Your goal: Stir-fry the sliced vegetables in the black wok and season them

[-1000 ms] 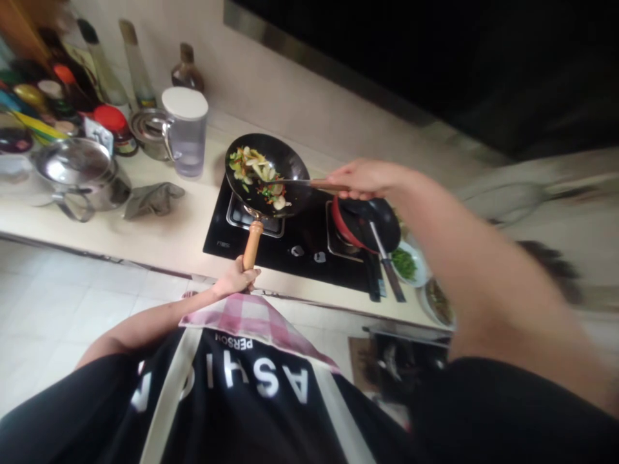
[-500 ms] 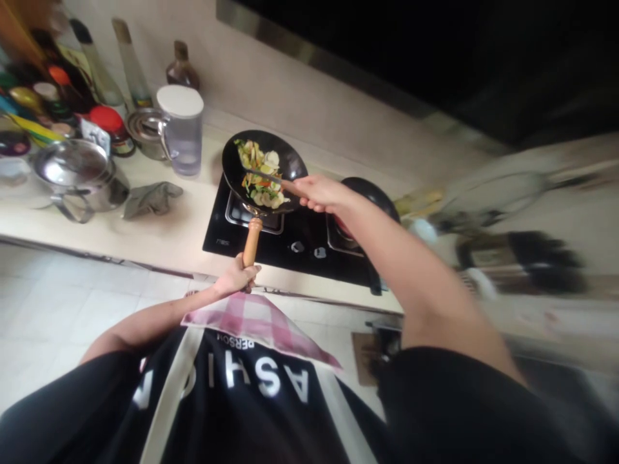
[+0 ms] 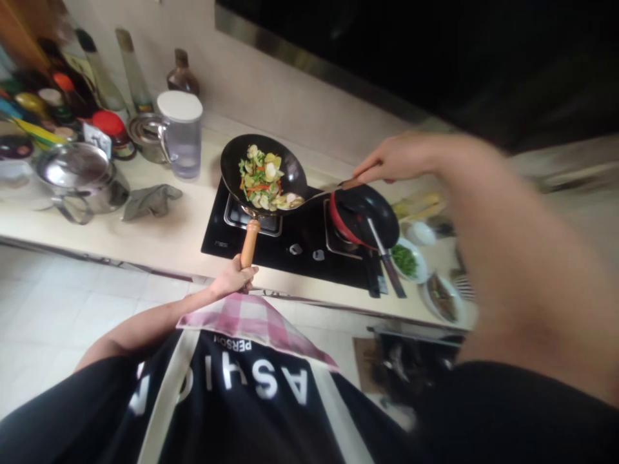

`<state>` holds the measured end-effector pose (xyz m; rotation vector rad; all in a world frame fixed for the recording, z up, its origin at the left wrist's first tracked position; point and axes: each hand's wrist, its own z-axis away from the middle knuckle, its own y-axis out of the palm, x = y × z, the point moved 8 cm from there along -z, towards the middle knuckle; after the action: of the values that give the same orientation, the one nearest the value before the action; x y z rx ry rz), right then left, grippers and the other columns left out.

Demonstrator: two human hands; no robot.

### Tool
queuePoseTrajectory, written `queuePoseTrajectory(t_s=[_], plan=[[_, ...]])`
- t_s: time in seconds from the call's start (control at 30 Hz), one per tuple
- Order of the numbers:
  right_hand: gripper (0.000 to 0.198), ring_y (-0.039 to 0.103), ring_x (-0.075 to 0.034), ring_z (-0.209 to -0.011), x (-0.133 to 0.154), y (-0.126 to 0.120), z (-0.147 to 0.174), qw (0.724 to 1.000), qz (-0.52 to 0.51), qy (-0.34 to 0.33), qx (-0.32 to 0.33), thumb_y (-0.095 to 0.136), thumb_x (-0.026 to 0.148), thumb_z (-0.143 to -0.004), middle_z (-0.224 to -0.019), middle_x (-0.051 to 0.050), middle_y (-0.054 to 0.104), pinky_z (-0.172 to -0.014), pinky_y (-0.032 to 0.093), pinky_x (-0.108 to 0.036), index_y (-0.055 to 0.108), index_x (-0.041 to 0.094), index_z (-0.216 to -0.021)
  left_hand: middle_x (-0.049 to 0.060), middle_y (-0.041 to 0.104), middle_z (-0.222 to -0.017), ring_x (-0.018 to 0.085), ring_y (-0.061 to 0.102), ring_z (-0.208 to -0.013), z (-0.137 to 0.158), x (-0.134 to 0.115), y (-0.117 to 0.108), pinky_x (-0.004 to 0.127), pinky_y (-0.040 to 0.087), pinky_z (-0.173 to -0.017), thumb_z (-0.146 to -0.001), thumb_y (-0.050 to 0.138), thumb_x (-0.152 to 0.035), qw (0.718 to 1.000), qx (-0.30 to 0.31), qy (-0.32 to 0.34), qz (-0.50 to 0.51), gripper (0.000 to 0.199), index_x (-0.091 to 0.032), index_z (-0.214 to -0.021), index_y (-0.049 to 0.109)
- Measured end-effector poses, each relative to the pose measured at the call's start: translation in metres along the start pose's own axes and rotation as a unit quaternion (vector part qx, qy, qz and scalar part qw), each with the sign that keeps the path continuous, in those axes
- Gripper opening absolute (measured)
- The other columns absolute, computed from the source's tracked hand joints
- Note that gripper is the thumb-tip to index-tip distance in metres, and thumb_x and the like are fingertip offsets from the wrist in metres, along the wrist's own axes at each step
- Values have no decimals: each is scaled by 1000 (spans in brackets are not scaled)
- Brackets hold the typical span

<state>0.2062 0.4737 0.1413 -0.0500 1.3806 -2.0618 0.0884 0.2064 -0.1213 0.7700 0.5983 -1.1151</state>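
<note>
A black wok [image 3: 293, 169] sits on the left burner of the stove. My left hand [image 3: 235, 276] is closed round its wooden handle [image 3: 249, 243]. Sliced pale vegetables [image 3: 264, 175] with orange strips and green pieces lie in the wok. My right hand [image 3: 391, 159] grips a spatula [image 3: 323, 191] by its wooden handle, to the right of the wok. The spatula's blade is inside the wok at the lower right, touching some slices.
A red pan [image 3: 342, 222] with another utensil [image 3: 382, 248] across it stands on the right burner. Bowls of chopped greens [image 3: 404, 260] and brown food [image 3: 442, 298] are beyond. Leftward are a water pitcher [image 3: 186, 142], a steel pot [image 3: 80, 174] and a grey cloth [image 3: 151, 202]. The range hood [image 3: 411, 58] hangs above.
My right hand has swung right and up with the spatula, from over the wok to above the red pan. The food is bunched differently. My left hand stays on the wok handle.
</note>
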Motion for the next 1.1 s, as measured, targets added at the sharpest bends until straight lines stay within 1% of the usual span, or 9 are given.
queuePoseTrajectory(t_s=[0.13, 0.23, 0.37, 0.5, 0.57, 0.73, 0.87, 0.97, 1.1], plan=[[40, 66, -20, -83, 24, 23, -31, 996, 77, 30, 46, 59, 36, -97, -93, -9, 76, -76, 44, -30, 75, 20, -129, -10, 50, -59, 8, 48, -42, 2, -5, -3, 19, 40, -41, -95, 64, -18, 1000, 3, 12, -14, 26, -22, -95, 39], [45, 65, -26, -99, 39, 40, -36, 997, 71, 13, -42, 48, 36, -101, -122, -15, 71, -77, 44, -33, 71, 23, -136, -10, 51, -58, 8, 48, -42, 3, -7, -6, 19, 40, -41, -94, 65, -16, 1000, 9, 14, -14, 27, -22, -95, 39], [47, 64, -30, -101, 21, 49, -18, 988, 73, -15, -138, 39, 39, -104, -117, -16, 70, -81, 43, -37, 67, 29, -139, -10, 52, -56, 8, 49, -43, 3, -9, -8, 19, 41, -42, -90, 69, -16, 1000, 22, 20, -5, 32, -22, -96, 39], [44, 60, -27, -102, -19, 39, -22, 987, 54, -5, -150, 43, 41, -105, -118, -15, 69, -83, 41, -37, 68, 28, -137, -12, 50, -55, 7, 47, -41, 1, -8, -10, 19, 40, -41, -82, 80, -17, 1000, 22, 20, -2, 44, -21, -97, 39], [42, 60, -27, -103, -25, 35, -37, 988, 50, 8, -145, 46, 39, -103, -119, -17, 69, -85, 41, -37, 71, 24, -134, -12, 48, -56, 7, 47, -41, 2, -8, -10, 19, 39, -40, -77, 85, -19, 1000, 16, 21, 3, 50, -21, -97, 40], [44, 62, -30, -105, 19, 38, -64, 987, 42, -12, -152, 43, 37, -103, -120, -15, 68, -87, 43, -39, 68, 30, -139, -12, 48, -57, 7, 46, -40, 4, -9, -9, 18, 36, -38, -79, 84, -20, 1000, 8, 19, 18, 48, -21, -98, 40], [46, 62, -27, -103, 41, 34, -39, 985, 50, -54, -156, 44, 28, -102, -122, -12, 69, -85, 42, -36, 65, 34, -143, -12, 48, -57, 7, 46, -40, 2, -6, -10, 18, 37, -39, -83, 79, -17, 1000, 6, 16, 15, 42, -21, -99, 40], [45, 61, -22, -94, 22, 16, -14, 991, 38, -30, -124, 57, 28, -96, -121, -8, 71, -77, 40, -32, 69, 36, -139, -12, 49, -55, 7, 47, -41, 1, -5, -10, 19, 40, -40, -85, 77, -16, 1000, 10, 19, 4, 39, -21, -99, 40], [41, 60, -16, -85, 8, -16, 2, 998, 54, -15, -41, 75, 25, -86, -107, -7, 74, -75, 39, -29, 77, 27, -127, -11, 50, -53, 8, 47, -41, 1, -7, -9, 19, 41, -41, -87, 76, -15, 1000, 7, 19, -7, 38, -21, -98, 40]])
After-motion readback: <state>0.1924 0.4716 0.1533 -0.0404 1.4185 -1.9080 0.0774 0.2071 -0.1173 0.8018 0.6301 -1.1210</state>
